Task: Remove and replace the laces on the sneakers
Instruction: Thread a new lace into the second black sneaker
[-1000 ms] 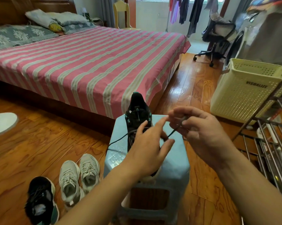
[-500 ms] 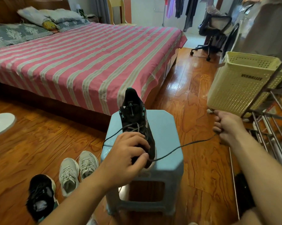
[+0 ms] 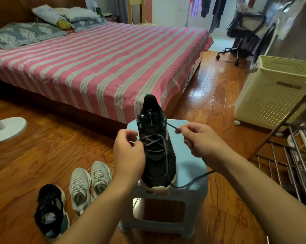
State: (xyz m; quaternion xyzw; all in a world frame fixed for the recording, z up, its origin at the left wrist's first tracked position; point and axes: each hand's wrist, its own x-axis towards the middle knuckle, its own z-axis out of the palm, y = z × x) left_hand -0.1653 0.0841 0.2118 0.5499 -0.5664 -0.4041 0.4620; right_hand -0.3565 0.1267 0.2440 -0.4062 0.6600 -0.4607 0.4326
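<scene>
Shoe (image 3: 155,155) mid-stool (image 3: 189,155), light, stable. Lace (image 3: 171,126) thin, limp: pinch near tip. Right hand (image 3: 203,141) pinches the lace end; left hand (image 3: 129,152) pinches the other strand.

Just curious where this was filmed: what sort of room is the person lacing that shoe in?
Most likely a bedroom in a home. A bed with a pink striped sheet and pillows fills the back, clothes hang by the far wall, and a cream laundry basket stands on the wooden floor.
</scene>
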